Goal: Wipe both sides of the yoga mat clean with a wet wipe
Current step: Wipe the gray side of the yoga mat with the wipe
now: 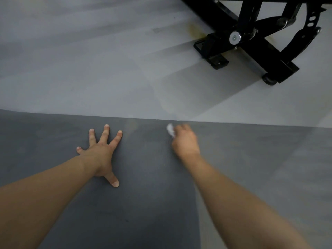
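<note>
The yoga mat [147,177] is laid flat on the pale floor [89,60] and fills the near half of the view, its far edge running left to right just beyond the fingertips. The left hand [100,151] is pressed flat on the mat, fingers straight and spread wide; this is judged to be for pinning the mat so it is not dragged by the wiping. The right hand [185,141] is placed to the right, well apart from the left, with fingers curled round a bunched white wet wipe [170,131], which is held down against the mat close to the far edge. The right hand is blurred, so a wiping stroke is judged to be under way. A darker patch of mat is seen between the two arms; whether it is damp or shadow cannot be told. A black metal frame [251,42] with a small wheel is stood on the floor at far right, clear of the mat. Only one face of the mat is shown; the underside is judged not yet done.
</note>
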